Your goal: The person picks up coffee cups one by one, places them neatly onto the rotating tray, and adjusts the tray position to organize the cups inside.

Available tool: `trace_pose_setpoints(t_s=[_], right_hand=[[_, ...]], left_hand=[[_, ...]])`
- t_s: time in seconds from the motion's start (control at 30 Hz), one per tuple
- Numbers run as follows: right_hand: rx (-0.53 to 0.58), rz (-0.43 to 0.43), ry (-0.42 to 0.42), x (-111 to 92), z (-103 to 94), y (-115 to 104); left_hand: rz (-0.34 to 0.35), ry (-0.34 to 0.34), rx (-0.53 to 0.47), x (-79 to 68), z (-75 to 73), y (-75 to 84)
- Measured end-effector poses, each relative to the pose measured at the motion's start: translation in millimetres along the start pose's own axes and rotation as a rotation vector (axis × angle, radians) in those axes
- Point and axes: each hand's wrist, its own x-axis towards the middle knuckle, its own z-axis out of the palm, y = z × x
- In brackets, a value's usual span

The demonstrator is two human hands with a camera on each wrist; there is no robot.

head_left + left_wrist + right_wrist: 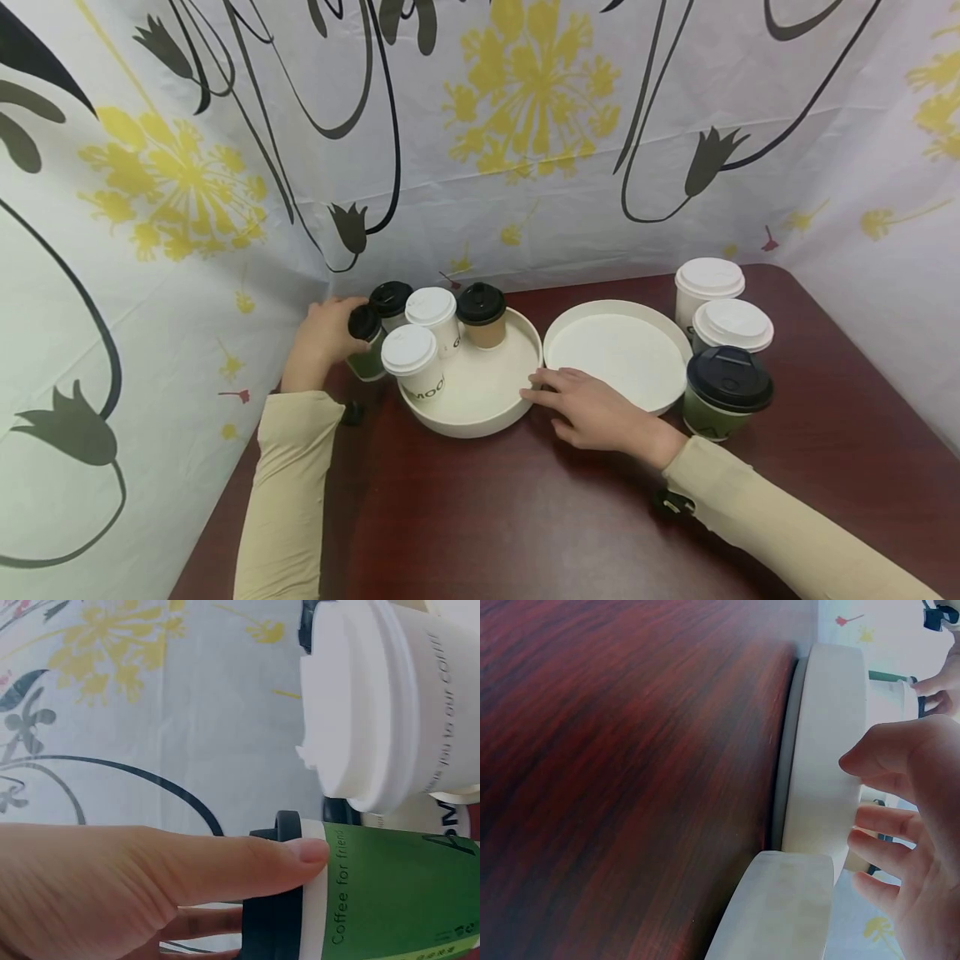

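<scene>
My left hand (318, 335) grips a green paper coffee cup (367, 365) with a black lid, just outside the left side of a round white tray (498, 379). In the left wrist view the thumb presses at the lid's edge, above the green sleeve (405, 889). My right hand (592, 408) is at the tray's right side, fingers loosely bent and holding nothing; whether the fingertips touch the rim I cannot tell. On that tray stand two white-lidded cups (414, 367) (432, 312) and a brown cup (483, 321) with a black lid. Another black-lidded cup (391, 300) stands behind the green one.
A second round white tray (618, 354) sits to the right, against the first. Beside it stand two white-lidded cups (708, 287) (732, 323) and a larger green cup (723, 396) with a black lid. Patterned white cloth (525, 208) surrounds the dark red table (480, 517).
</scene>
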Motion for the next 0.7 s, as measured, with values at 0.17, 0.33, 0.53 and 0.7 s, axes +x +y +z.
trace_pose_setpoints(t_s=[0.17,0.33,0.53,0.7], right_hand=[[0.002,0.004,-0.007,0.3,0.3,0.5],[0.002,0.007,-0.007,0.2,0.2,0.9],[0.008,0.007,-0.001,0.4,-0.8,-0.1],[0.014,0.002,0.009,0.5,-1.4,-0.7]], left_hand=[[0.003,0.045,0.012,-7.1,-8.6,5.3],[-0.004,0.075,0.027,-13.8,-16.8,10.8],[-0.011,0.115,0.045,-22.7,-26.9,18.1],[-0.022,0.138,0.039,-31.8,-35.4,25.2]])
